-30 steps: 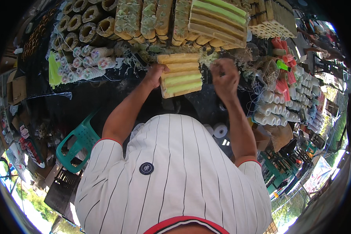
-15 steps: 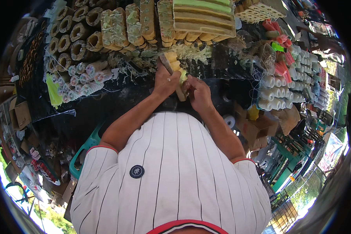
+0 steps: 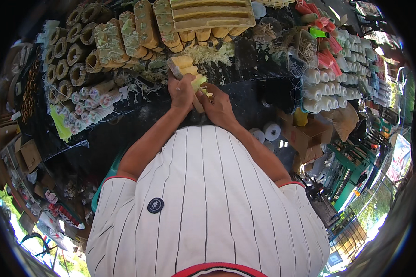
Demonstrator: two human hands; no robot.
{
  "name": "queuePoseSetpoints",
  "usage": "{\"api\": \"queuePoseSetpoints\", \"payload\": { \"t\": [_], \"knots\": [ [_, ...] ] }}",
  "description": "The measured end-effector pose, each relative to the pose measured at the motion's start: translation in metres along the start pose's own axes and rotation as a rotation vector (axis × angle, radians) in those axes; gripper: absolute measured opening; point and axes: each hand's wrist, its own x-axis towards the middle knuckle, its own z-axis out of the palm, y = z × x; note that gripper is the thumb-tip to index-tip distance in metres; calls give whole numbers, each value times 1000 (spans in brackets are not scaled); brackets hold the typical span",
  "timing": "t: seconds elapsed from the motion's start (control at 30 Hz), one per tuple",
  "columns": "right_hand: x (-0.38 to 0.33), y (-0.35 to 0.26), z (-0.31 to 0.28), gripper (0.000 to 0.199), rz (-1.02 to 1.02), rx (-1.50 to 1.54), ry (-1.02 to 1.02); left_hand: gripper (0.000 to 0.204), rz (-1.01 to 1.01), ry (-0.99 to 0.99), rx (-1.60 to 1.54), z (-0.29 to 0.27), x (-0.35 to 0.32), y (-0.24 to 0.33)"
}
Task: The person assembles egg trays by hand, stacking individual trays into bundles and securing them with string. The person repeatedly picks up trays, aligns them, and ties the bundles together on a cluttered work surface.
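The ridged yellow block (image 3: pixel 186 66) is in hand above the counter's (image 3: pixel 259 69) near edge; work on it appears unfinished. Left hand's (image 3: pixel 181 93) grip clamps its side; right hand's (image 3: pixel 218 107) fingers meet its greenish ridged face, pinch undetermined. Shavings (image 3: pixel 213 54) litter the counter; a larger ridged block (image 3: pixel 212 23) sits farther back, unhandled.
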Motion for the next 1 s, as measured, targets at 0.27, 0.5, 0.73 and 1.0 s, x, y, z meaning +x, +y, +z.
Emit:
{"api": "queuePoseSetpoints", "payload": {
  "t": [0.27, 0.5, 0.73, 1.0],
  "knots": [
    [14, -5, -14, 55, 39, -20, -110, 45, 7, -9, 41, 9, 1, 4],
    [31, -23, -3, 51, 155, 114, -102, 54, 71, -39, -154, 1, 22, -26],
    [34, -15, 9, 45, 148, -18, -101, 46, -71, -27, 8, 4, 3, -9],
    [13, -41, 6, 57, 95, -69, -205, 33, -110, -15, -73, -28, 13, -10]
  ]
}}
